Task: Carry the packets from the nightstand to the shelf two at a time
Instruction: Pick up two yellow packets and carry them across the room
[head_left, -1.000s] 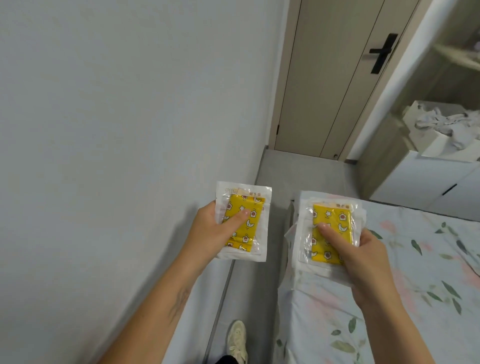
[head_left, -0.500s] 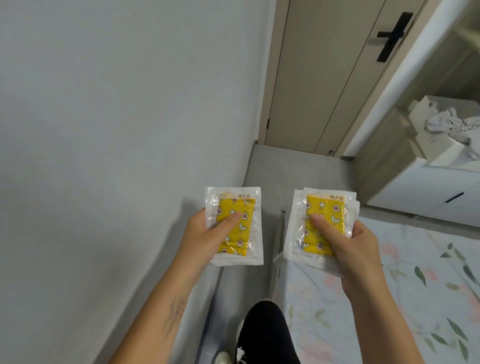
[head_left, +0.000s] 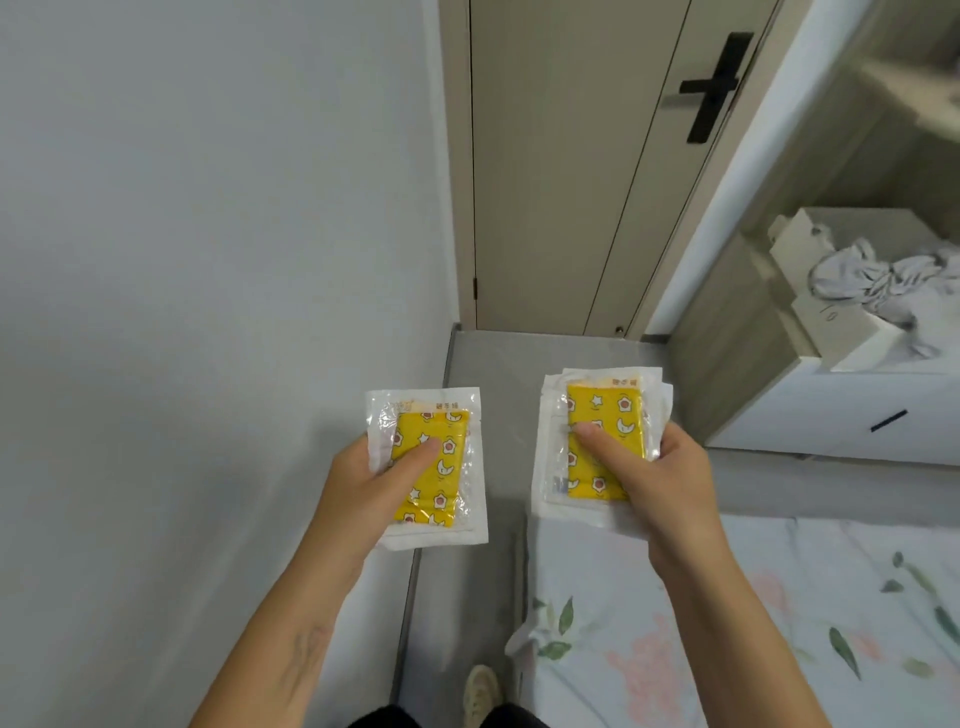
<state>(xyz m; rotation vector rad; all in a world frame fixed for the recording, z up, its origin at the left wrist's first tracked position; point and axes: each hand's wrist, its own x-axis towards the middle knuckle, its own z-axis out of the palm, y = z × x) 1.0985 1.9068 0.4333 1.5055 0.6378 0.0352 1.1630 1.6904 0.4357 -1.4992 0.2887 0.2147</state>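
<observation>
Packets in clear wrap with yellow patterned inserts sit in both my hands. My left hand (head_left: 363, 483) grips one stack (head_left: 428, 467) at about 8 o'clock from the frame centre, thumb pressed across the yellow face and fingers curled underneath. My right hand (head_left: 654, 478) grips another stack (head_left: 602, 441) at about 4 o'clock, thumb on top in the same way; offset white edges show several layers there, though I cannot tell how many packets. The 2 stacks are held apart, both over the grey floor (head_left: 519, 364). At 12 o'clock stands a beige door (head_left: 571, 156) with a black handle (head_left: 711, 85). The wall (head_left: 208, 208) fills 9 o'clock. A floral bedsheet (head_left: 727, 623) lies at 5 o'clock, and a white cabinet (head_left: 857, 410) with crumpled cloth (head_left: 883, 275) on it sits at 3 o'clock. 1 shoe (head_left: 480, 691) shows at 6 o'clock.
</observation>
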